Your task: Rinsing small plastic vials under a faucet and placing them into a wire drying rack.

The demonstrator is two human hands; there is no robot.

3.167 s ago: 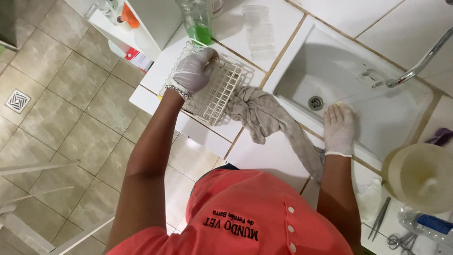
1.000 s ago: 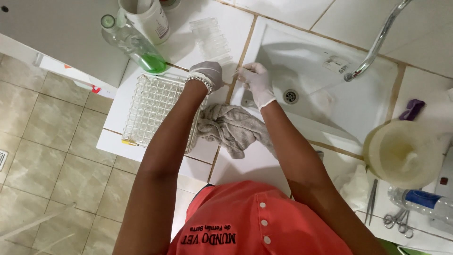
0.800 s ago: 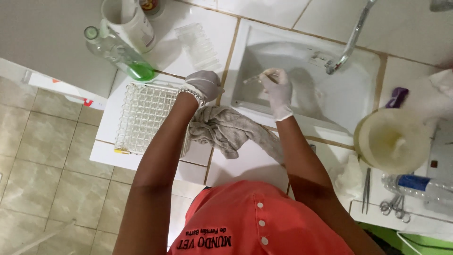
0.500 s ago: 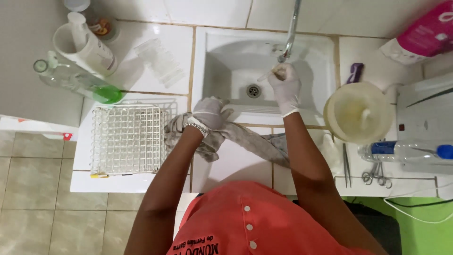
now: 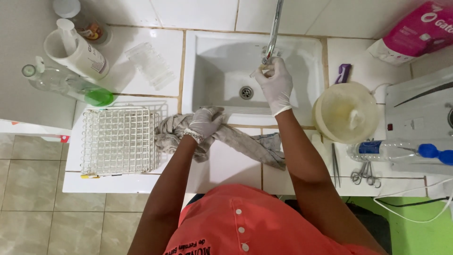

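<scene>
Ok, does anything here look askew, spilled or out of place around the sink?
Nothing spilled or broken. Two small oddities: the grey cloth lies crumpled under the left hand with one end trailing off the counter's front edge, and a clear bottle with green liquid lies on its side beside the wire rack. The right hand holds a small tube under the tap.

We hold a small clear tube (image 5: 259, 72) tilted under the tap over the sink; a crumpled grey cloth (image 5: 236, 141) lies on the white surface.
</scene>
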